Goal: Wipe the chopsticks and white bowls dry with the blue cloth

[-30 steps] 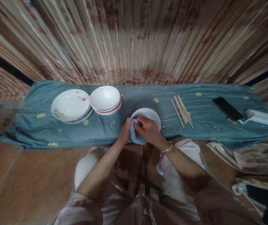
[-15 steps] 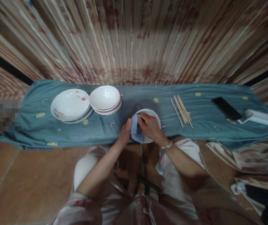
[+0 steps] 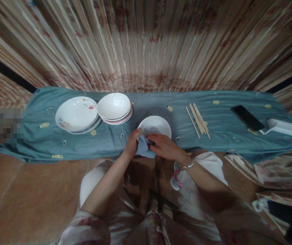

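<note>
A white bowl [image 3: 159,125] tilts at the front edge of the table, partly hidden by my hands. My left hand [image 3: 131,144] grips its left rim, thumb on top. A light blue cloth [image 3: 143,148] is bunched over the near rim, between both hands. My right hand [image 3: 164,147] is closed on this cloth, its fingers reaching over the near side of the bowl. To the left stands a stack of white bowls [image 3: 114,106], with a stack of floral plates [image 3: 75,114] beside it.
Several wooden chopsticks [image 3: 198,119] lie to the right on the teal tablecloth [image 3: 158,100]. Further right are a black phone [image 3: 247,118] and a white object with a thin arm [image 3: 286,128]. A pleated curtain [image 3: 146,47] hangs behind the table.
The bowl has shifted slightly left and shows more of its inside. My right hand and the cloth have moved down to the near rim; my left hand has slid a little left.
</note>
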Motion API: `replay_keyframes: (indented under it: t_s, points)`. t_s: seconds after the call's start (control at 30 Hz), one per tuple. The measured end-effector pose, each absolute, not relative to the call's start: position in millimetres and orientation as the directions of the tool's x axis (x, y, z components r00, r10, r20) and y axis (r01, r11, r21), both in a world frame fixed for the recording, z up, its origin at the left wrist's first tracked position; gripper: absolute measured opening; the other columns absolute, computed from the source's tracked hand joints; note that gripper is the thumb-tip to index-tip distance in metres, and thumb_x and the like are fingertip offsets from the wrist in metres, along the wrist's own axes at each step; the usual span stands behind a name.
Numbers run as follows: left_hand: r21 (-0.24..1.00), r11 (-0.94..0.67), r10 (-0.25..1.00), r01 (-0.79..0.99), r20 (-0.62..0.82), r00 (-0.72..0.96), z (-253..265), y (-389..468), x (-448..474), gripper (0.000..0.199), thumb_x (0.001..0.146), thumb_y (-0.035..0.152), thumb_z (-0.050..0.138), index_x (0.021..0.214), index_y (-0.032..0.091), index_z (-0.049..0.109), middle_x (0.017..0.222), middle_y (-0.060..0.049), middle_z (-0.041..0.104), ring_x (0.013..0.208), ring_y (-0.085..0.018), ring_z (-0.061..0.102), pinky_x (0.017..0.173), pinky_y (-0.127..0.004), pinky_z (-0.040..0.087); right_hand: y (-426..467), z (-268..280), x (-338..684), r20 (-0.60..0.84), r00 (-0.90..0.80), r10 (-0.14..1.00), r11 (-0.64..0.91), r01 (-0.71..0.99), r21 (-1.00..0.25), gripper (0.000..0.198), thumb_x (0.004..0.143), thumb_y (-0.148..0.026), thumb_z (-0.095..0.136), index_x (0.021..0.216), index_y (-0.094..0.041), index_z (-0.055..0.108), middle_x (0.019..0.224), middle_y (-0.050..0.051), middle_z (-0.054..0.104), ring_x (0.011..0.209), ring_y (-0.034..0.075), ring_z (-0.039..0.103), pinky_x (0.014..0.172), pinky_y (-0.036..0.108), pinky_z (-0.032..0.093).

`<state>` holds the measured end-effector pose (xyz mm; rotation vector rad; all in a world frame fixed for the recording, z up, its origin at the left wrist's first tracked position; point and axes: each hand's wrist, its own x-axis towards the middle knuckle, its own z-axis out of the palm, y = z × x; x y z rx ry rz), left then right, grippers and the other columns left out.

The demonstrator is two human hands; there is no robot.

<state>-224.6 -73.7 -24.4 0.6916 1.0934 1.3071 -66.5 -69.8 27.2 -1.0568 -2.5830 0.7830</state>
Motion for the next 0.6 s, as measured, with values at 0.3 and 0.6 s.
replay_keyframes:
  t_s: [0.3,0.6]
  points:
    - [0.862,0.27,0.941,-0.428,-0.331,-0.074,-21.1,-73.5,-222.1,0.054,0.065,0.06,0.068,0.093,0.014,0.069,0.071,-0.004,0.07,0.064,-0.02,0.064,0.056,-0.028,0.048,-70.4,34.4,-57.2,-0.027,-0.562,0.827,0.558,0.825,-0.093,0.018,0.087,-0.011,0.046,0.092,-0.012,0.064,0.097,0.013,0.065,0.098,0.026,0.058,0.091,0.036,0.043]
    - [0.877,0.301,0.937,-0.375,-0.344,-0.052,-24.1,-75.7,-219.5,0.06,0.067,0.066,0.064,0.092,0.012,0.07,0.075,-0.007,0.072,0.072,-0.024,0.067,0.064,-0.033,0.052,-68.6,29.4,-54.7,-0.084,-0.675,0.733,0.626,0.717,-0.307,0.012,0.089,-0.017,0.051,0.092,-0.014,0.063,0.096,0.01,0.066,0.093,0.023,0.061,0.084,0.033,0.045]
